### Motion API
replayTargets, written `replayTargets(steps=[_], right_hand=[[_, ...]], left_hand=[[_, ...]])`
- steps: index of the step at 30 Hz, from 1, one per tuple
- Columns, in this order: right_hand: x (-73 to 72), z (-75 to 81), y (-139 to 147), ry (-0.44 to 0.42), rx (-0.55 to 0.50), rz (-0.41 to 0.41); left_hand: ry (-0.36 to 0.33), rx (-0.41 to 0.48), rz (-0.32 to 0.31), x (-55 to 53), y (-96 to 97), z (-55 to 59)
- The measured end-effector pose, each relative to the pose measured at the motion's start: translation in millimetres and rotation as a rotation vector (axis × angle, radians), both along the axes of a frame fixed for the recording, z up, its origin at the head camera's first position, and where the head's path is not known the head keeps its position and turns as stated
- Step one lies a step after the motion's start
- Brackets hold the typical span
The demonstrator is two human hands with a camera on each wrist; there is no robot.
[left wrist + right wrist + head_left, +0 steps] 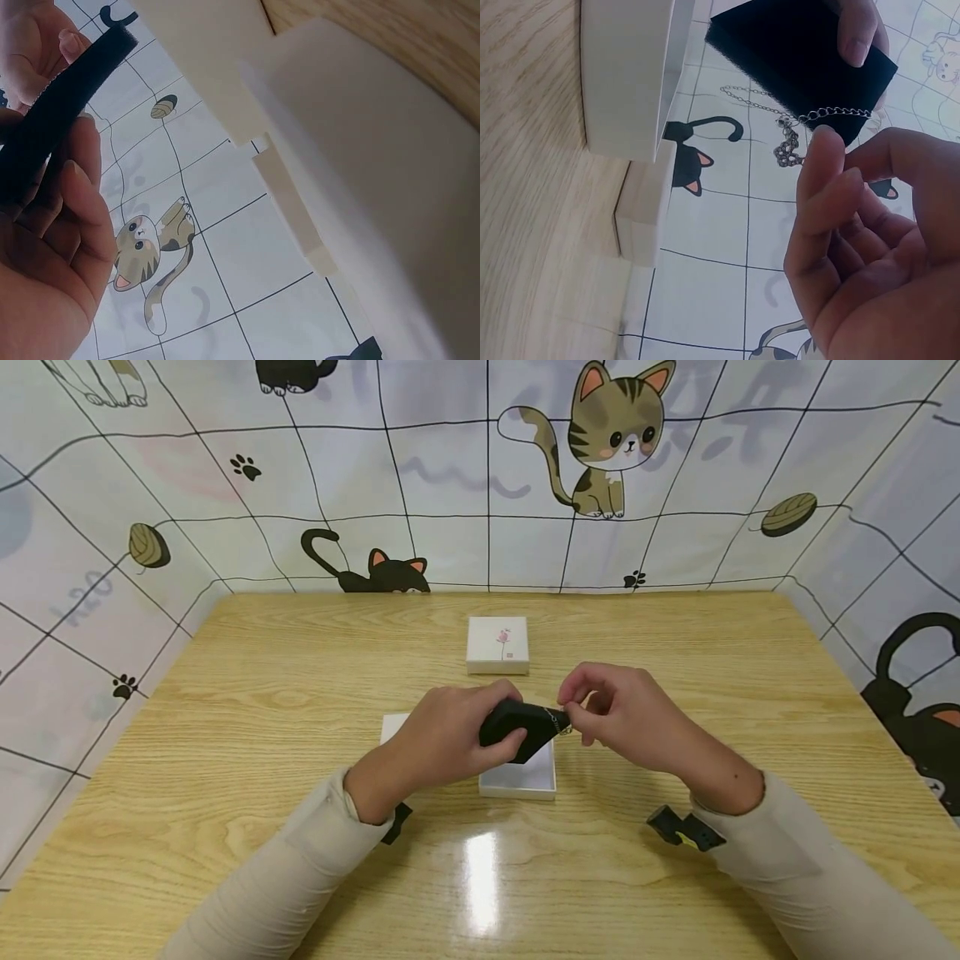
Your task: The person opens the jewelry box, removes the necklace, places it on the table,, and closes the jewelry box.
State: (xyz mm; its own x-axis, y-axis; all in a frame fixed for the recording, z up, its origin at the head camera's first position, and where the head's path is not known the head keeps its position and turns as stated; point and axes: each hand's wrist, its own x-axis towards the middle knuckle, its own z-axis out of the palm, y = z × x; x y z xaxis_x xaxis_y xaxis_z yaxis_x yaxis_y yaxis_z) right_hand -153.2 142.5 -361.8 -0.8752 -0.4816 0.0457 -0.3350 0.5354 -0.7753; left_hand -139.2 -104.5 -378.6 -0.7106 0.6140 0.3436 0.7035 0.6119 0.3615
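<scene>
My left hand [442,727] grips a black padded insert [525,727], thumb and fingers on its opposite faces, above an open white box [517,792]. A thin silver chain [832,112] crosses one corner of the insert, with a small bunch of links hanging beside its edge. At that corner, the thumb and forefinger of my right hand [626,714] pinch the chain, the other fingers curled in. The left wrist view shows the insert [75,94] edge-on between my left fingers [79,195].
Behind the hands stands a white box [497,645] with a pink flower printed on top. A white piece [393,725] shows partly behind my left hand. The wooden table [262,693] meets a cat-patterned cloth wall [450,468] at the back.
</scene>
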Motion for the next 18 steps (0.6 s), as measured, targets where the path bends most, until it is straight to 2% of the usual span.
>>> replayTargets(steps=[8,18], right_hand=[[-1.2,2.4,2.2,-0.048,0.053,0.035],[-1.3,3.2,3.6,0.014,0.114,0.035]], left_hand=[[0.006,-0.005,0.003,0.0,-0.1,0.1],[0.016,0.003,-0.006,-0.3,0.0,-0.1]])
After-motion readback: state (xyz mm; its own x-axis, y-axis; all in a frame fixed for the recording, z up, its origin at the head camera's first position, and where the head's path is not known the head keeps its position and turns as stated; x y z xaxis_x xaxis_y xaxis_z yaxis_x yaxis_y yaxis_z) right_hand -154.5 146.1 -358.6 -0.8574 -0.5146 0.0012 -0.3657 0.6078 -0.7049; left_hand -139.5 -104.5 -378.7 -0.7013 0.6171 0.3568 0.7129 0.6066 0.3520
